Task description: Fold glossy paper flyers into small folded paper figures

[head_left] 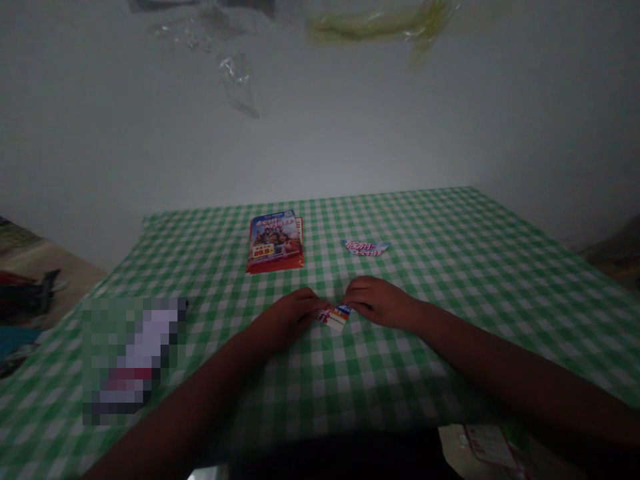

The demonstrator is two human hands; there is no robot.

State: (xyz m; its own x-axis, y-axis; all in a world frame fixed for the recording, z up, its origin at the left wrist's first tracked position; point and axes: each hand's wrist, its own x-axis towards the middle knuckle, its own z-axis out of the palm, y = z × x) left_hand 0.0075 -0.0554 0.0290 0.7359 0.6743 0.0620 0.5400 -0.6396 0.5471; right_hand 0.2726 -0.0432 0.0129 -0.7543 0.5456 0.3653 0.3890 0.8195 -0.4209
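Between my two hands is a small piece of printed paper, white with red, yellow and blue print, low over the checked cloth. My left hand has its fingers closed on the paper's left edge. At the upper right edge, my right hand pinches the same paper between thumb and fingers. Parts of the paper are hidden under the fingertips. Beyond my right hand lies a curved paper cutout with red and white lettering. A stack of colourful flyers lies farther off, to the left.
A green and white checked cloth covers the table. A blurred-out, long pale object lies at the left. Behind the table stands a white wall with clear and yellow tape on it.
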